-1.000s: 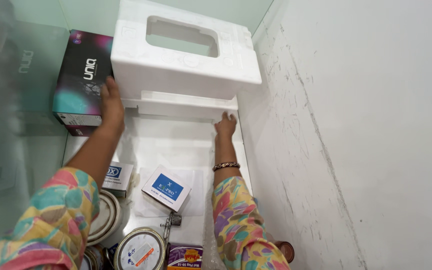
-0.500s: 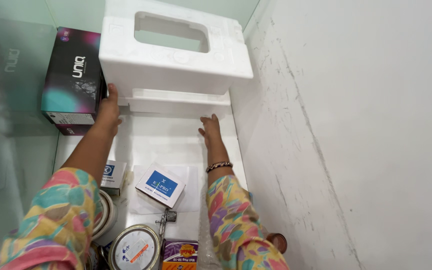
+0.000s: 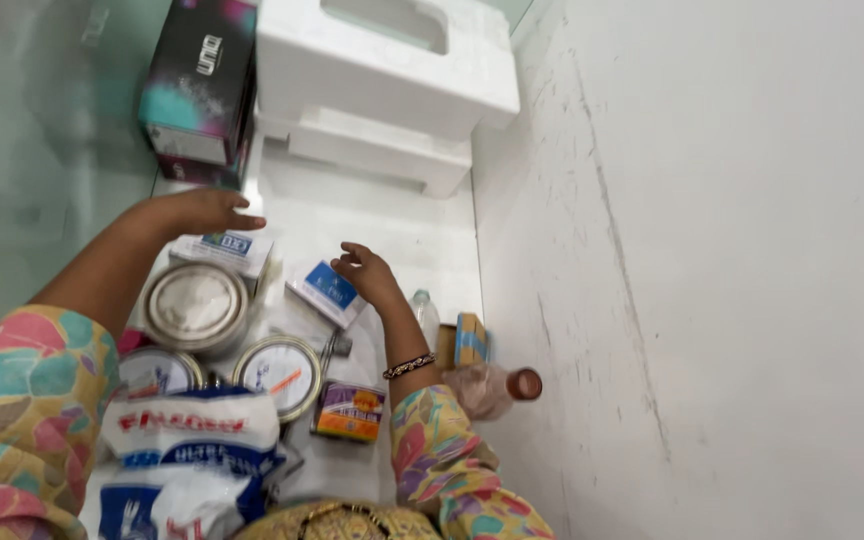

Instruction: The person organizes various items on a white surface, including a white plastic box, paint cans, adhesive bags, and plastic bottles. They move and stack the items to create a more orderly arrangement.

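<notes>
My left hand (image 3: 197, 212) hovers open above a small white and blue box (image 3: 227, 248), fingers stretched and holding nothing. My right hand (image 3: 367, 272), with a beaded bracelet on the wrist, floats with loosely curled fingers just right of a white box with a blue label (image 3: 326, 291); it grips nothing. Beyond both hands stand two stacked white foam blocks (image 3: 382, 75), the upper one with a rectangular cut-out. A dark printed carton (image 3: 197, 95) stands to their left.
Round metal tins (image 3: 195, 305) (image 3: 278, 372) and a small rectangular tin (image 3: 349, 411) lie near me on a white surface (image 3: 407, 235). A printed plastic bag (image 3: 192, 450) is at my lap. A clear bottle (image 3: 425, 315), a small carton (image 3: 468, 338) and a capped container (image 3: 497, 387) sit by the white wall (image 3: 712, 270).
Both hands have pulled back from the foam blocks toward me. They now hover over the small boxes. The view has dropped, bringing the tins, bag and bottles into sight.
</notes>
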